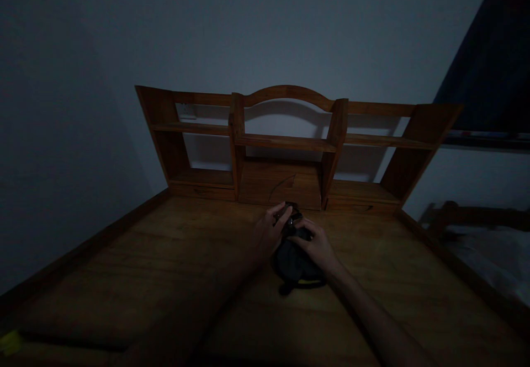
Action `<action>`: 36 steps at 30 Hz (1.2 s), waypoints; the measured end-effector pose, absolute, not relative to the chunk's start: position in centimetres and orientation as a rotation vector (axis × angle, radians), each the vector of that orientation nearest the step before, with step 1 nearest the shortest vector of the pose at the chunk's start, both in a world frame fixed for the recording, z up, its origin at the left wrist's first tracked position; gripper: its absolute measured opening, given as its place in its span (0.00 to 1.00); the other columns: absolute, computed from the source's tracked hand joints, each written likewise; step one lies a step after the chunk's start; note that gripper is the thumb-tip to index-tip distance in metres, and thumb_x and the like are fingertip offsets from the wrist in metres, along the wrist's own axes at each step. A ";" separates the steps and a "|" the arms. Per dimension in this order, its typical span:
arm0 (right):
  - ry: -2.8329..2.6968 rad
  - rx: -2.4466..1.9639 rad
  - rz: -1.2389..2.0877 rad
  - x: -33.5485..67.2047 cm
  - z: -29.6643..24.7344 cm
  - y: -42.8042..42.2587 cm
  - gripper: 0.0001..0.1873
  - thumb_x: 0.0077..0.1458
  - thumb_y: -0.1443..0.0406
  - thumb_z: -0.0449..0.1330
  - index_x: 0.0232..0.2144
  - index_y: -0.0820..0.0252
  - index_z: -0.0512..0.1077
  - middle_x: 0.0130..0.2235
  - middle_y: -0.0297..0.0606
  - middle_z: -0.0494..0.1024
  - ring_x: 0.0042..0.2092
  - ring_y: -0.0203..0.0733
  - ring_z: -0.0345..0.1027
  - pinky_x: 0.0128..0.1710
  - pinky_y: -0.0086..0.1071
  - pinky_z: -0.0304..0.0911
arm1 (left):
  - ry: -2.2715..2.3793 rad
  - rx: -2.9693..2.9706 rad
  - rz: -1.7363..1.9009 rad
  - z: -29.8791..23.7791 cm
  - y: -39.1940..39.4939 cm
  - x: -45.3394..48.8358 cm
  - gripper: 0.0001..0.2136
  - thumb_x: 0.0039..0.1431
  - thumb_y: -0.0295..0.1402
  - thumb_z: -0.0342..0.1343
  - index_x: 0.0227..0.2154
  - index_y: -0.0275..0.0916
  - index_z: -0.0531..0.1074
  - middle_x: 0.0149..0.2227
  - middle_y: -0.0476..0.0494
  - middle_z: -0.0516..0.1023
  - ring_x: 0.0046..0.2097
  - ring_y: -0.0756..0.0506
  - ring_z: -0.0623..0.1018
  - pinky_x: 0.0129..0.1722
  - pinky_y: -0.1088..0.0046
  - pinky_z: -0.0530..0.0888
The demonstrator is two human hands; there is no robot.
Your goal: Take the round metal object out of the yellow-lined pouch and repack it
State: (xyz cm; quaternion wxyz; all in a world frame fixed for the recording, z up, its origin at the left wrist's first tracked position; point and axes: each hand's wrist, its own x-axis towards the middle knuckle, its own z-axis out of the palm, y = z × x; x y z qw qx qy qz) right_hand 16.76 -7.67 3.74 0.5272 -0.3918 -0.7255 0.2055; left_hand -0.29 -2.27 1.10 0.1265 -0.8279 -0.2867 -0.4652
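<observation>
A rounded black case or pouch (296, 259) lies on the wooden desk in front of me, with a strap or band and a bit of yellow at its near edge. Just beyond it, a small dark shiny object (295, 219) is between my fingers; its kind is too dim to make out. My left hand (269, 232) is closed on its left side, fingers bent over it. My right hand (317, 245) pinches from the right, fingertips at the shiny object and thumb over the black case. A thin dark curved strand (282, 184) rises beyond my left fingers.
A wooden shelf unit (285, 144) with compartments and small drawers stands along the desk's (186, 251) back, against the wall. A yellow thing (10, 342) is at the lower left. Pale bedding (492, 256) and a dark curtain (492, 69) are at the right.
</observation>
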 end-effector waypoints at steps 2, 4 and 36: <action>-1.674 -0.956 0.593 16.7 3.6 -7.6 0.08 0.46 0.64 0.65 0.30 0.58 0.71 0.36 0.34 0.75 0.40 0.43 0.69 0.43 0.35 0.62 | -0.830 -2.396 -1.315 1.2 -2.4 -0.3 0.28 0.63 0.28 0.48 0.63 0.47 0.49 0.61 0.37 0.55 0.60 0.41 0.64 0.52 0.62 0.71; -1.607 -0.989 0.693 16.7 3.5 -7.6 0.11 0.43 0.61 0.67 0.30 0.59 0.71 0.34 0.33 0.75 0.37 0.42 0.69 0.39 0.33 0.63 | -0.820 -2.378 -1.274 1.4 -2.6 -0.3 0.27 0.63 0.29 0.48 0.63 0.49 0.49 0.61 0.38 0.56 0.60 0.41 0.64 0.53 0.62 0.71; -2.289 -1.010 -0.298 18.2 3.0 -7.9 0.14 0.59 0.73 0.51 0.46 0.58 0.67 0.47 0.45 0.72 0.49 0.48 0.67 0.44 0.39 0.67 | -0.731 -2.952 -1.364 2.4 -0.7 -1.3 0.40 0.50 0.26 0.57 0.64 0.40 0.44 0.62 0.38 0.56 0.63 0.40 0.59 0.61 0.57 0.61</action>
